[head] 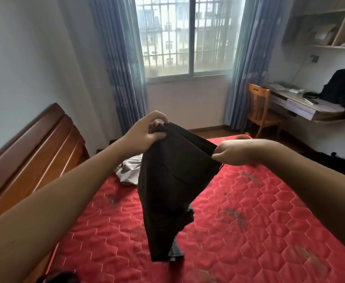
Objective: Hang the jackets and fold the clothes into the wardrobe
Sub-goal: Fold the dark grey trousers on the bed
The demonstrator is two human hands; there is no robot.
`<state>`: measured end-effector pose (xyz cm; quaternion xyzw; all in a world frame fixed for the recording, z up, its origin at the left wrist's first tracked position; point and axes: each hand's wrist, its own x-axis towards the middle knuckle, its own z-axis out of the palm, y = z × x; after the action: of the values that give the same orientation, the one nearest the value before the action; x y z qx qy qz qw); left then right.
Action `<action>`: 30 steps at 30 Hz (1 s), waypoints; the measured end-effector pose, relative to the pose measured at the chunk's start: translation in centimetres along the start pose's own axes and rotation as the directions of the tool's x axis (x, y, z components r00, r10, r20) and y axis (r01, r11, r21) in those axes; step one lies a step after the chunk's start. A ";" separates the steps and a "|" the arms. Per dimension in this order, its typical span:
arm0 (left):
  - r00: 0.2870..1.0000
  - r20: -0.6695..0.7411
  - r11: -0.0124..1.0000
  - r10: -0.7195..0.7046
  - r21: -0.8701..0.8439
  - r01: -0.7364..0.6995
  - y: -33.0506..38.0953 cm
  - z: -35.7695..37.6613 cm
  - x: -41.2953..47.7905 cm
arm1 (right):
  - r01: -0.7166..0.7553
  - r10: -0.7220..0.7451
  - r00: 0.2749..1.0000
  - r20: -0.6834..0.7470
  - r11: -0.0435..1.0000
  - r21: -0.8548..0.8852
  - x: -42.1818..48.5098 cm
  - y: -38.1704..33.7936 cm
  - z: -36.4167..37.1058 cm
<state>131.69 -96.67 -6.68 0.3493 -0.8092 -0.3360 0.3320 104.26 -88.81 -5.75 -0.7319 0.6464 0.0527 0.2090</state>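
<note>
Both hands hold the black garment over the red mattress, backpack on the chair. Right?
No: head view shows the backpack on the desk, not the chair. Left hand and right hand do hold the black garment over the red mattress.

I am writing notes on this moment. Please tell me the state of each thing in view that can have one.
black garment: held up over the red mattress, hanging down, unfolded
left hand: pinches the garment's top edge
right hand: grips the same edge's other end
light grey garment: crumpled on the mattress
curtains: drawn aside
backpack: upright on the desk
</note>
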 end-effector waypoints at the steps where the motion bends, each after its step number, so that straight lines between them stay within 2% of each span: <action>1: 0.999 0.031 0.999 0.021 0.036 -0.023 -0.1 -0.3 -0.3 | -0.020 0.020 1.000 0.004 1.000 0.009 -0.3 -0.2 -0.1; 4: 0.989 0.132 0.976 0.066 0.198 -0.092 -0.3 -1.0 -1.1 | 0.001 -0.001 1.000 0.023 1.000 -0.020 -0.7 -0.8 -0.1; 7: 0.975 0.187 0.918 0.117 0.353 -0.178 -1.0 -1.4 -2.1 | 0.064 -0.063 0.998 0.014 0.985 -0.160 -0.5 -1.2 0.2; 9: 0.972 0.197 0.910 0.125 0.367 -0.191 -1.4 -1.5 -2.9 | 0.081 -0.075 0.996 0.038 0.976 -0.201 -0.4 -1.7 0.6; 13: 0.970 0.186 0.895 0.154 0.391 -0.217 -1.5 -1.7 -3.7 | 0.066 -0.052 0.994 0.093 0.985 -0.158 -0.6 -3.3 1.6; 17: 0.961 0.229 0.876 0.152 0.419 -0.239 -2.0 -2.2 -4.0 | 0.093 -0.125 0.990 -0.059 0.920 -0.381 0.4 -3.3 2.8; 19: 0.964 0.228 0.873 0.133 0.434 -0.223 -2.2 -2.7 -4.3 | 0.106 -0.168 0.971 -0.170 0.940 -0.324 0.8 -2.9 3.3; 23: 0.976 0.204 0.879 0.076 0.448 -0.162 -2.9 -3.7 -5.0 | 0.220 -0.200 0.894 -0.401 0.975 0.003 0.7 -2.3 3.1; 27: 0.980 0.192 0.912 0.054 0.390 -0.127 -3.7 -3.6 -5.6 | 0.261 -0.208 0.822 -0.529 0.965 0.026 0.8 -2.6 3.2; 30: 0.983 0.174 0.940 0.053 0.323 -0.108 -4.1 -3.1 -5.9 | 0.274 -0.164 0.812 -0.561 0.955 0.118 0.8 -2.5 3.2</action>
<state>138.70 -95.19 -9.94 0.3380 -0.8923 -0.2086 0.2148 107.42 -88.22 -8.32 -0.7624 0.5920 -0.2449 0.0912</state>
